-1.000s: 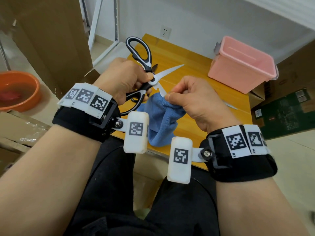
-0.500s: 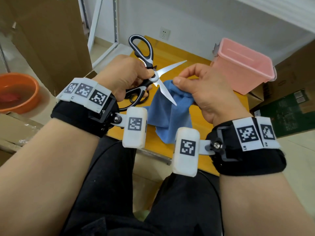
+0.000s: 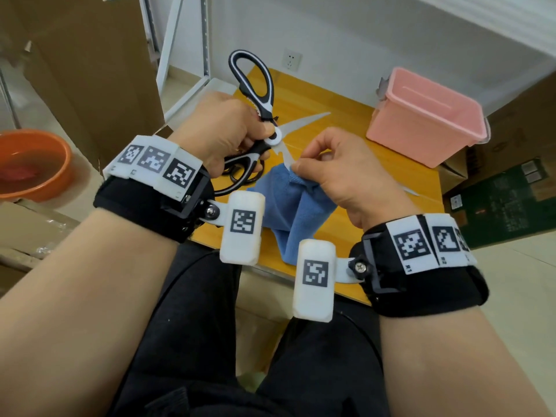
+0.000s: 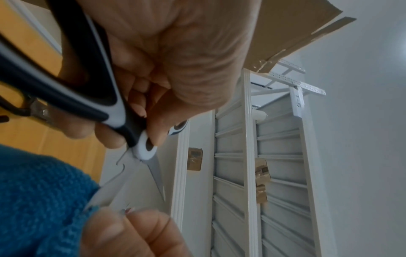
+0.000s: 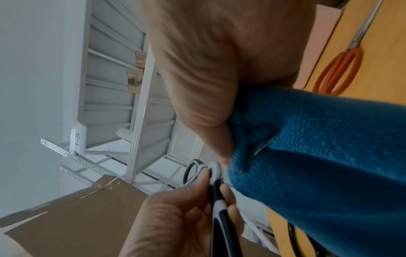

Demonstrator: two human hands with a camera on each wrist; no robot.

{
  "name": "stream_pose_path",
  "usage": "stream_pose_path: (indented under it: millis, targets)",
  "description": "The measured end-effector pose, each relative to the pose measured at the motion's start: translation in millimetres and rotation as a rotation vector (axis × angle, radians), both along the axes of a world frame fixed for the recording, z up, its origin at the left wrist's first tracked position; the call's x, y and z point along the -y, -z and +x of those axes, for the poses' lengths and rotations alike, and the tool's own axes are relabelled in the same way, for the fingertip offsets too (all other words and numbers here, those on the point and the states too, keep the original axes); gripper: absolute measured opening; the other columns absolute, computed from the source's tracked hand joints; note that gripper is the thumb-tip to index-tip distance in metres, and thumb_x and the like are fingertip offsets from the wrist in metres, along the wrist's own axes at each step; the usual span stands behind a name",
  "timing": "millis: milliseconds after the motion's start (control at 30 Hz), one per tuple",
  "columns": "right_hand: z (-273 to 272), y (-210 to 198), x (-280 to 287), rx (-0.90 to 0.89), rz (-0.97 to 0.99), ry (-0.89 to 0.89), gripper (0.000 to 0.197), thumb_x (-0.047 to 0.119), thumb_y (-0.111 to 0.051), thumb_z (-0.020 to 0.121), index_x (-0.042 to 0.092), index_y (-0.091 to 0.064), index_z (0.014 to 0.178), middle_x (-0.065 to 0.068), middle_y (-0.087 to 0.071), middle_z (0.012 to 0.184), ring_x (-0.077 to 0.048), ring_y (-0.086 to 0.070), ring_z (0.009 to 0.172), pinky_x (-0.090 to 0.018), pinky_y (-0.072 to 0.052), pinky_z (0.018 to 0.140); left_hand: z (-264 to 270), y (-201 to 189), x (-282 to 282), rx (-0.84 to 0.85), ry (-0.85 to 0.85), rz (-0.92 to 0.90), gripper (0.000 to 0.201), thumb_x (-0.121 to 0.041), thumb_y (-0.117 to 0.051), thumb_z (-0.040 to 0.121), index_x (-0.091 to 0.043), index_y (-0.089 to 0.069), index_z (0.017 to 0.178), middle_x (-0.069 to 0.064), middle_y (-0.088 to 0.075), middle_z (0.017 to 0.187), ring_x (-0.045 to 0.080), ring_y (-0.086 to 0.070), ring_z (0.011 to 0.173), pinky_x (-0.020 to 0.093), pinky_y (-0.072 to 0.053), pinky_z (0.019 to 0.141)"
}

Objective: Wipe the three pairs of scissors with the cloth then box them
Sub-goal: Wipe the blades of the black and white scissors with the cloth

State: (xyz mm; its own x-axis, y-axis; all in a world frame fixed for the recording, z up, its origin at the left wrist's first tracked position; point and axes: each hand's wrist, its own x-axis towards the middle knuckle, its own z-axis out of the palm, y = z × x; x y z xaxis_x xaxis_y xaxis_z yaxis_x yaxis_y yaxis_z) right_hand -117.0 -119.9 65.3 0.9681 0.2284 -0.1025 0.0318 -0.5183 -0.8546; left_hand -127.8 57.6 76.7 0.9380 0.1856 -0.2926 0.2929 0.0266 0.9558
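Observation:
My left hand (image 3: 228, 130) grips black-and-white scissors (image 3: 272, 136) by the lower handle, blades spread, above the table's near left part. My right hand (image 3: 331, 170) pinches the blue cloth (image 3: 288, 206) round the lower blade, close to the pivot. The upper blade points right, bare. In the left wrist view the scissors (image 4: 92, 90) cross my palm and the cloth (image 4: 39, 200) wraps the blade. A second black-handled pair (image 3: 240, 176) lies on the table under my left hand. An orange-handled pair (image 5: 338, 69) lies on the table behind my right hand. The pink box (image 3: 421, 115) stands at the back right.
The yellow wooden table (image 3: 304, 94) is small, its near edge over my knees. An orange basin (image 3: 33, 164) with water sits at the left on cardboard. A tall cardboard sheet (image 3: 90, 70) and white metal shelving (image 4: 252, 156) stand behind the table's left side.
My right hand drew the cloth outward off the lower blade, then came back and pinches the blade near the pivot again. My left hand kept its hold on the scissors.

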Motion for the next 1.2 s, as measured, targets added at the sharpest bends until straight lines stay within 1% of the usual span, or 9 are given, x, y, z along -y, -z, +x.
stream_pose_path:
  millis: [100, 200, 333, 500, 767, 833, 900, 1000, 1200]
  targets:
    - [0, 2, -1, 0.025, 0.027, 0.018, 0.025, 0.015, -0.077, 0.084, 0.023, -0.054, 0.077, 0.005, -0.05, 0.06, -0.008, -0.046, 0.05, -0.028, -0.04, 0.054, -2, 1, 3, -0.027, 0.037, 0.009, 0.004, 0.001, -0.066, 0.087, 0.004, -0.064, 0.087, 0.023, -0.06, 0.078, 0.026, -0.065, 0.058, 0.043, -0.058, 0.061]
    - [2, 3, -5, 0.063, 0.053, 0.025, 0.03, 0.013, -0.074, 0.086, 0.023, -0.048, 0.075, 0.007, -0.043, 0.058, -0.006, -0.039, 0.047, -0.027, -0.039, 0.053, -2, 1, 7, -0.014, 0.052, 0.047, 0.013, 0.0, -0.067, 0.087, 0.0, -0.061, 0.076, 0.021, -0.06, 0.071, 0.026, -0.065, 0.055, 0.043, -0.06, 0.06]
    - [0, 5, -1, 0.052, 0.025, -0.02, 0.036, 0.013, -0.072, 0.088, 0.023, -0.042, 0.072, 0.008, -0.038, 0.058, -0.007, -0.035, 0.05, -0.025, -0.036, 0.053, -1, 0, 4, -0.008, 0.032, 0.009, 0.013, 0.002, -0.067, 0.086, -0.001, -0.061, 0.075, 0.019, -0.058, 0.065, 0.027, -0.064, 0.056, 0.043, -0.059, 0.061]
    - [1, 8, 0, 0.038, 0.044, -0.01, 0.038, 0.009, -0.074, 0.084, 0.024, -0.041, 0.073, 0.003, -0.041, 0.064, -0.016, -0.04, 0.062, -0.034, -0.039, 0.061, -4, 0, 5, 0.002, 0.027, 0.019, 0.004, 0.001, -0.067, 0.086, 0.001, -0.064, 0.083, 0.024, -0.06, 0.079, 0.028, -0.066, 0.057, 0.049, -0.058, 0.064]
    - [0, 8, -8, 0.057, 0.125, 0.012, 0.038, 0.017, -0.073, 0.086, 0.025, -0.039, 0.071, 0.005, -0.035, 0.064, -0.018, -0.039, 0.068, -0.038, -0.04, 0.066, 0, -6, 6, 0.013, 0.029, 0.023, 0.02, 0.001, -0.066, 0.087, -0.005, -0.059, 0.07, 0.011, -0.058, 0.057, 0.025, -0.063, 0.055, 0.043, -0.057, 0.061]
    - [-1, 7, -6, 0.052, 0.098, -0.027, 0.038, 0.011, -0.069, 0.087, 0.025, -0.038, 0.072, 0.005, -0.034, 0.065, -0.017, -0.036, 0.065, -0.036, -0.036, 0.063, 1, -6, 5, 0.018, 0.02, 0.031, 0.018, 0.002, -0.066, 0.087, -0.002, -0.059, 0.071, 0.017, -0.058, 0.064, 0.028, -0.063, 0.058, 0.047, -0.058, 0.064]
    - [-2, 7, -3, 0.041, 0.079, -0.065, 0.038, 0.001, -0.065, 0.086, 0.025, -0.038, 0.073, 0.004, -0.034, 0.067, -0.015, -0.033, 0.065, -0.035, -0.035, 0.062, 0, -8, 4, 0.02, 0.016, 0.014, 0.006, 0.003, -0.066, 0.086, 0.002, -0.061, 0.084, 0.022, -0.055, 0.077, 0.029, -0.064, 0.06, 0.05, -0.058, 0.067]
    - [-4, 6, -1, 0.029, 0.094, -0.06, 0.04, -0.007, -0.062, 0.083, 0.025, -0.039, 0.075, 0.002, -0.034, 0.07, -0.015, -0.033, 0.065, -0.034, -0.036, 0.062, 0, -9, 3, 0.02, 0.019, 0.0, 0.01, 0.003, -0.067, 0.086, -0.001, -0.062, 0.094, 0.022, -0.053, 0.085, 0.028, -0.065, 0.058, 0.046, -0.057, 0.065]
    - [-1, 1, -5, 0.097, 0.129, 0.038, 0.037, 0.01, -0.069, 0.09, 0.024, -0.039, 0.073, 0.006, -0.034, 0.063, -0.009, -0.032, 0.056, -0.028, -0.035, 0.056, 0, -11, 9, 0.014, 0.043, -0.028, 0.01, 0.0, -0.064, 0.09, 0.001, -0.063, 0.1, 0.023, -0.055, 0.085, 0.024, -0.065, 0.058, 0.038, -0.057, 0.058]
